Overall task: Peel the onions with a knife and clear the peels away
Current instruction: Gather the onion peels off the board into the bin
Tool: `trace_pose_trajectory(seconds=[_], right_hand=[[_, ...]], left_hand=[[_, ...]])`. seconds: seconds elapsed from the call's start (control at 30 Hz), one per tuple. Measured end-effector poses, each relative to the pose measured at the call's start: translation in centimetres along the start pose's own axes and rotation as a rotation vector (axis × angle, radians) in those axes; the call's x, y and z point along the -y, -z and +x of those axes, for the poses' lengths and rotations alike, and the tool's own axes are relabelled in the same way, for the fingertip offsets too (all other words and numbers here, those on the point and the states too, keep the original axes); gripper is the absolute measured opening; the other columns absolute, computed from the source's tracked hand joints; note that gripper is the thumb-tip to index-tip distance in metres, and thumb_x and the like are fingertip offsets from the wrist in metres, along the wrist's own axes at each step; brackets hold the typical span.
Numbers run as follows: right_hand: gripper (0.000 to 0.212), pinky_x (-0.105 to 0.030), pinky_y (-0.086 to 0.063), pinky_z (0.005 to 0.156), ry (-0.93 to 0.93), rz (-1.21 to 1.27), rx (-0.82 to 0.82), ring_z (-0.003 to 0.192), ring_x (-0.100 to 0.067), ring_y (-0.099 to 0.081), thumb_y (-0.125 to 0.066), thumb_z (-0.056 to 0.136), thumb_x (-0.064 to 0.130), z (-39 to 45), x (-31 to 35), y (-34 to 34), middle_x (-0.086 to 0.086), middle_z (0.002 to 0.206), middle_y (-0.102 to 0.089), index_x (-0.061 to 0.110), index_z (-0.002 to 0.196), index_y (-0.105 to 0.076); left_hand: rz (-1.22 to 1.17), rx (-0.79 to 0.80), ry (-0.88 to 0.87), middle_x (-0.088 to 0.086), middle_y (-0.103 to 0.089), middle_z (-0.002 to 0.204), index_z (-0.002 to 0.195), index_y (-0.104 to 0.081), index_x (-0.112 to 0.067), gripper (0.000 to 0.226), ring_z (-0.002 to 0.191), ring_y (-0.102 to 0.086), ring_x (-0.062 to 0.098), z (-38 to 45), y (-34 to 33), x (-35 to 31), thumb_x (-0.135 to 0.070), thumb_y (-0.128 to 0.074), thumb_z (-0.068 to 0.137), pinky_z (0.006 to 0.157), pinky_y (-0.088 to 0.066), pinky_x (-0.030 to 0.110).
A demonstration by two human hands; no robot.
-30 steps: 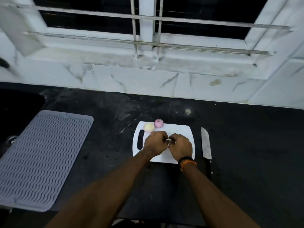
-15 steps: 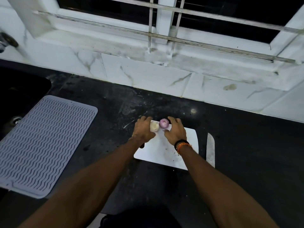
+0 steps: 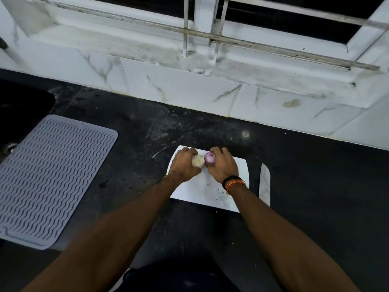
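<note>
Two peeled onions sit at the far edge of the white cutting board. My left hand grips the pale onion, its fingers curled round it. My right hand grips the purple onion right beside it. The two onions nearly touch. A knife lies on the counter just right of the board, blade pointing away from me, with neither hand on it. Small dark specks dot the board's near half.
The board lies on a black stone counter. A grey ribbed drying mat lies at the left, beside a dark sink. A white marble backsplash and a barred window sill run along the back.
Both hands moved from the middle of the board to its far edge and took hold of the two onions. The camera tilted down and closer.
</note>
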State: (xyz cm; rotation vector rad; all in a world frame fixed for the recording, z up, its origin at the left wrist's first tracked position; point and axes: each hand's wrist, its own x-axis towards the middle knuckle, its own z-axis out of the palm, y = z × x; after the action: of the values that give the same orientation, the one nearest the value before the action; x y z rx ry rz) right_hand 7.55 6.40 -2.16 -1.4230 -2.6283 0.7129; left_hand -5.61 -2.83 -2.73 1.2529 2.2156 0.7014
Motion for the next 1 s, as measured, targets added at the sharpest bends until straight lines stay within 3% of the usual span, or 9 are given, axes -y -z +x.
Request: trace_pose_trajectory(seconds=[0.33, 0.5, 0.63, 0.77, 0.87, 1.0], right_hand=[[0.039, -0.034, -0.047, 0.076, -0.115, 0.064, -0.134, 0.098, -0.031, -0.058, -0.065, 0.084, 0.028, -5.3, -2.4, -0.1, -0.011, 0.113, -0.057, 0.012, 0.12, -0.061], [0.035, -0.038, -0.053, 0.076, -0.155, 0.085, -0.176, 0.093, -0.028, -0.059, -0.065, 0.085, 0.035, -6.5, -2.7, -0.9, -0.008, 0.107, -0.057, 0.015, 0.114, -0.06], [0.048, -0.041, -0.053, 0.085, -0.156, 0.082, -0.169, 0.102, -0.029, -0.058, -0.069, 0.081, 0.035, -6.9, -2.8, -1.0, -0.008, 0.115, -0.056, 0.018, 0.124, -0.057], [0.055, -0.043, -0.049, 0.089, -0.167, 0.04, -0.243, 0.111, -0.029, -0.057, -0.068, 0.078, 0.039, -7.4, -3.2, -1.0, -0.008, 0.123, -0.059, 0.019, 0.129, -0.058], [0.056, -0.046, -0.048, 0.097, -0.193, 0.035, -0.284, 0.121, -0.032, -0.055, -0.059, 0.082, 0.047, -8.1, -4.2, -1.4, -0.008, 0.131, -0.059, 0.015, 0.129, -0.059], [0.072, -0.044, -0.035, 0.114, -0.162, 0.02, -0.178, 0.141, -0.027, -0.041, -0.067, 0.086, 0.054, -9.0, -5.4, -2.3, -0.009, 0.15, -0.048, 0.011, 0.141, -0.051]], left_hand=[[-0.007, 0.053, -0.122, 0.011, -0.06, 0.122, 0.125, -0.063, -0.011, 0.058, 0.112, -0.054, 0.028, -2.2, -2.1, -1.5, -0.026, -0.085, 0.073, 0.094, -0.043, 0.036], [0.003, 0.081, -0.118, 0.011, -0.06, 0.124, 0.127, -0.061, -0.012, 0.06, 0.115, -0.053, 0.029, -2.2, -2.2, -1.2, -0.027, -0.085, 0.074, 0.097, -0.042, 0.037], [0.032, 0.079, -0.103, 0.009, -0.056, 0.139, 0.138, -0.055, -0.016, 0.081, 0.127, -0.05, 0.03, -1.9, -2.2, -0.5, -0.039, -0.09, 0.068, 0.107, -0.037, 0.039], [0.133, 0.157, -0.049, 0.004, -0.038, 0.158, 0.151, -0.038, -0.025, 0.109, 0.146, -0.032, 0.027, -1.1, -2.1, 0.2, -0.057, -0.09, 0.061, 0.121, -0.023, 0.045], [0.22, 0.195, -0.05, 0.006, -0.027, 0.164, 0.154, -0.034, -0.023, 0.115, 0.152, -0.02, 0.029, -1.0, -2.4, 0.8, -0.06, -0.089, 0.059, 0.125, -0.011, 0.048], [0.176, 0.207, -0.042, 0.008, -0.018, 0.167, 0.153, -0.036, -0.018, 0.115, 0.155, -0.009, 0.03, -1.5, -2.5, 1.2, -0.053, -0.092, 0.059, 0.126, -0.007, 0.045]])
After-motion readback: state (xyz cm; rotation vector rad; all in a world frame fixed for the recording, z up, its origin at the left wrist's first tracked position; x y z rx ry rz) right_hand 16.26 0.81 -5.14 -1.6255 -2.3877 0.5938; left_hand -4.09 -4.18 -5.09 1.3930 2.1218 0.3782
